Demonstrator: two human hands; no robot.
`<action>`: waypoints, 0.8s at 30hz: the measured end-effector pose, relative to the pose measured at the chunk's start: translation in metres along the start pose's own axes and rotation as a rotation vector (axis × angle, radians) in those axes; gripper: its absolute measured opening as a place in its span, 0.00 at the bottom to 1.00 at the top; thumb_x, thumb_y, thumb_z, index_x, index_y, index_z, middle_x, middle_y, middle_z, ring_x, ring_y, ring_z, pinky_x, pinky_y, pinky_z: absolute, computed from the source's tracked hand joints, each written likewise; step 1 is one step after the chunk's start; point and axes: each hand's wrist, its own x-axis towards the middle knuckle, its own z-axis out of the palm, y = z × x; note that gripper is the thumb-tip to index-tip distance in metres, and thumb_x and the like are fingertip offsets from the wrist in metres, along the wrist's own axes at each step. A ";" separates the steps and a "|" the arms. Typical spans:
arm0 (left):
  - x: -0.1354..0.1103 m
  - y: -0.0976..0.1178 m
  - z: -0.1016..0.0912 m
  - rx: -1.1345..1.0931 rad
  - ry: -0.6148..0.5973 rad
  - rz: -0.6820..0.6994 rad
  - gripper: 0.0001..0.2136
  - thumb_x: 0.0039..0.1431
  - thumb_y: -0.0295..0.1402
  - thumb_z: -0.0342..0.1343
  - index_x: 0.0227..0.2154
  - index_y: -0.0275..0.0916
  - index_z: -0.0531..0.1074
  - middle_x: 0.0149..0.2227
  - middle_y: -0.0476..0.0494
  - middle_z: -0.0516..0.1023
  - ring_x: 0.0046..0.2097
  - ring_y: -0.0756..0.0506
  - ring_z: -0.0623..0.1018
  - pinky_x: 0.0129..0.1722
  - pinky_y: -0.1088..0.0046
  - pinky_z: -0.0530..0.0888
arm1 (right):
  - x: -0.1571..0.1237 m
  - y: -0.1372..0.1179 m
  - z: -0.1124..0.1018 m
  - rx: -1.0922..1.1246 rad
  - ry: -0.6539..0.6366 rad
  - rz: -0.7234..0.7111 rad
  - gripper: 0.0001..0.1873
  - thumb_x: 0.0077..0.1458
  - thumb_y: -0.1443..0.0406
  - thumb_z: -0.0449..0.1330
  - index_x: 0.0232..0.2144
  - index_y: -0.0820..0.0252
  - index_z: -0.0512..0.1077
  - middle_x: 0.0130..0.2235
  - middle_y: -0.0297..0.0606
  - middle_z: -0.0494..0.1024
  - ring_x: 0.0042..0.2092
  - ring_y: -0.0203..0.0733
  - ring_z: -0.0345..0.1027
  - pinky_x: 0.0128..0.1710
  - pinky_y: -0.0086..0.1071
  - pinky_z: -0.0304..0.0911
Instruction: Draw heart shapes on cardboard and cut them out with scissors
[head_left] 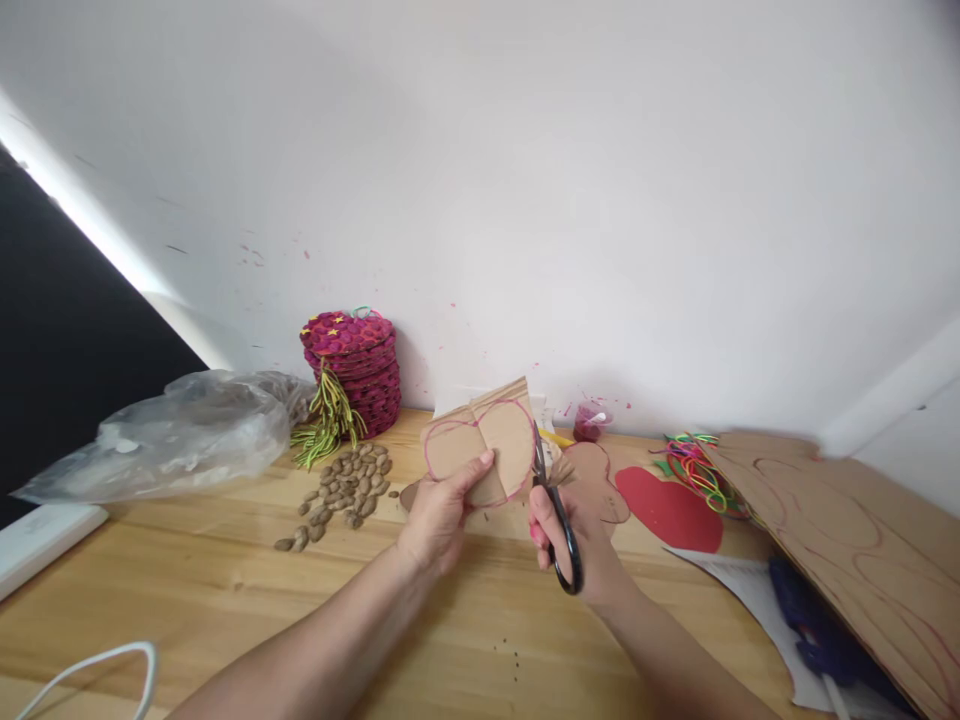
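My left hand [439, 515] pinches a brown cardboard piece [480, 445] marked with a pink heart-like outline, held up above the wooden table [225, 590]. In my right hand [577, 540] are black-handled scissors [555, 505], fingers through the loops. The blades point up and meet the right edge of the cardboard along the pink line.
A stack of dark red woven discs [352, 365] with green fringe stands against the white wall. Beside it lie several brown seeds [345, 490] and a clear plastic bag [172, 430]. At right are a red apple-shaped cutout [671, 510], coloured elastic bands [694, 460] and a large marked cardboard sheet [855, 540].
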 end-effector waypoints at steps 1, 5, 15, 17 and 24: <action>0.001 0.002 -0.001 0.012 0.006 0.051 0.26 0.40 0.38 0.79 0.44 0.36 0.81 0.50 0.37 0.85 0.49 0.40 0.83 0.46 0.68 0.79 | -0.001 -0.002 0.002 0.014 -0.043 0.001 0.35 0.53 0.31 0.58 0.24 0.56 0.64 0.22 0.29 0.65 0.20 0.34 0.62 0.21 0.30 0.59; 0.009 0.014 -0.005 0.102 0.102 0.357 0.24 0.42 0.38 0.77 0.44 0.38 0.81 0.49 0.40 0.86 0.53 0.38 0.83 0.56 0.64 0.77 | -0.005 -0.005 0.008 0.095 -0.175 0.061 0.41 0.48 0.25 0.54 0.28 0.58 0.67 0.23 0.30 0.67 0.22 0.33 0.63 0.23 0.29 0.58; 0.014 0.028 -0.012 0.240 -0.047 0.344 0.27 0.42 0.38 0.78 0.46 0.36 0.81 0.49 0.38 0.86 0.54 0.37 0.82 0.57 0.61 0.76 | -0.002 -0.005 0.001 0.146 -0.175 0.079 0.43 0.48 0.25 0.53 0.29 0.60 0.68 0.22 0.29 0.68 0.21 0.32 0.64 0.22 0.27 0.53; 0.014 0.028 -0.011 0.176 -0.049 0.279 0.27 0.42 0.37 0.78 0.47 0.36 0.81 0.50 0.38 0.85 0.53 0.38 0.82 0.53 0.64 0.79 | -0.002 -0.005 0.000 0.149 -0.178 0.080 0.42 0.49 0.26 0.53 0.29 0.60 0.69 0.23 0.29 0.68 0.21 0.32 0.65 0.23 0.27 0.53; 0.012 0.028 -0.008 0.131 -0.039 0.191 0.27 0.38 0.35 0.79 0.44 0.35 0.81 0.47 0.38 0.86 0.46 0.39 0.84 0.43 0.67 0.81 | -0.004 -0.006 0.003 0.146 -0.204 0.107 0.41 0.49 0.26 0.55 0.27 0.59 0.67 0.22 0.28 0.67 0.21 0.31 0.63 0.24 0.28 0.59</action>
